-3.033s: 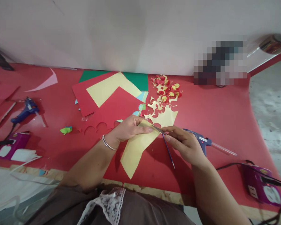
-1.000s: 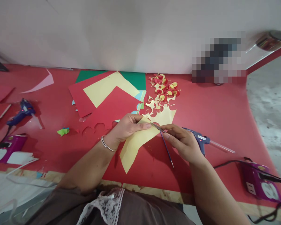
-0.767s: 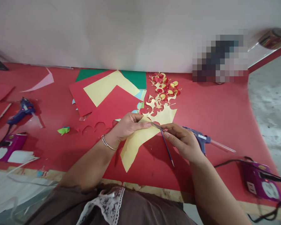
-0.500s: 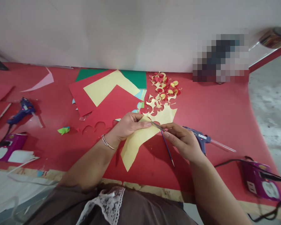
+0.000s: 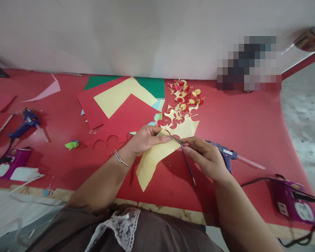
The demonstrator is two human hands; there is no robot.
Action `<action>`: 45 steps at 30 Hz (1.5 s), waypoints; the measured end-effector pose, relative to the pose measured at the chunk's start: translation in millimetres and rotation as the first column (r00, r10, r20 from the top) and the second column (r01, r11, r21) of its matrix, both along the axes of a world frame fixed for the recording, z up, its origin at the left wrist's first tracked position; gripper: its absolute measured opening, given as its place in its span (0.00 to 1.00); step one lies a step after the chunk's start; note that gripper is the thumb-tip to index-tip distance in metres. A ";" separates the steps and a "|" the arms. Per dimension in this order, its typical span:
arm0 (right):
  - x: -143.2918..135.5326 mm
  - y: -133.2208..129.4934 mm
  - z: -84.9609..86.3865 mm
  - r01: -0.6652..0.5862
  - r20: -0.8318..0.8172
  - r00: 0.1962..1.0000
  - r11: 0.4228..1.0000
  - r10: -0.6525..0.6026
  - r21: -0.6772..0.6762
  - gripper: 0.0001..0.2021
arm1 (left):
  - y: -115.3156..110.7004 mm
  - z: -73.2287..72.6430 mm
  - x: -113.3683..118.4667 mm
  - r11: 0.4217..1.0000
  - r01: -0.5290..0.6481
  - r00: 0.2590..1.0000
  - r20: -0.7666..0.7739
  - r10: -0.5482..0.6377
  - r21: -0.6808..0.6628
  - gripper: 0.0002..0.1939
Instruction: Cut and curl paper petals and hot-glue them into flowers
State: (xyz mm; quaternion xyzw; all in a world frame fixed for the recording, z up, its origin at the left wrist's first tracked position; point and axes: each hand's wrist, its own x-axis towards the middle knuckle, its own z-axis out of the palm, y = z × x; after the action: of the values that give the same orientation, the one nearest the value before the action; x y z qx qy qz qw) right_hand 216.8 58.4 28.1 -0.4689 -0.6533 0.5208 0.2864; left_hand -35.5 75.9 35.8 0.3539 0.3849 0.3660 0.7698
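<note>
The left hand (image 5: 144, 141) grips the yellow sheet (image 5: 157, 155) above the red table (image 5: 238, 122), thumb on top. The right hand (image 5: 206, 157) is clenched on scissors (image 5: 177, 140), with a thin blue stick (image 5: 188, 167) caught under its fingers. By the look of it, the work is partly done: finished red-and-yellow pieces (image 5: 186, 98) lie at the far edge, offcuts (image 5: 174, 117) before them, and most of the sheet remains uncut. Its long axis runs from lower left to upper right; the blades point left into its top edge.

craft workshop, red table (image 5: 246, 122), coloured paper sheets (image 5: 120, 101), glue gun (image 5: 227, 155)
</note>
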 end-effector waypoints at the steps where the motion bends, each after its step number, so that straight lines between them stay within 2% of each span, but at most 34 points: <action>1: -0.1 0.1 -0.3 0.002 0.001 1.000 1.000 -0.002 0.003 0.19 | -0.1 0.4 0.1 1.000 -0.003 1.000 0.003 0.003 -0.004 0.13; 14: 0.4 -0.8 0.2 -0.008 0.015 1.000 1.000 0.007 0.008 0.19 | 0.7 1.8 0.6 0.998 0.001 1.000 -0.005 -0.002 -0.063 0.14; 27: 2.2 -1.5 -1.0 -0.031 0.057 0.998 1.000 0.030 0.003 0.20 | 5.0 1.0 -1.1 0.997 0.044 0.998 -0.039 -0.046 -0.057 0.16; 34: 0.6 -1.3 -1.8 -0.027 0.022 0.999 0.999 0.028 -0.023 0.20 | 4.8 1.4 -1.2 0.997 0.058 0.997 -0.044 -0.061 -0.057 0.16; 45: 0.6 -1.1 0.2 -0.035 0.031 0.999 0.999 0.035 0.008 0.21 | 4.2 0.2 -2.5 0.995 0.087 0.995 -0.050 -0.090 -0.056 0.17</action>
State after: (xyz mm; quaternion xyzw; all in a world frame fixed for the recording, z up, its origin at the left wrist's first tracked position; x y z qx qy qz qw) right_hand 217.4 57.2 28.3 -0.4643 -0.6679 0.5156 0.2692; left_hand -38.0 80.2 36.0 0.3594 0.3986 0.3115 0.7842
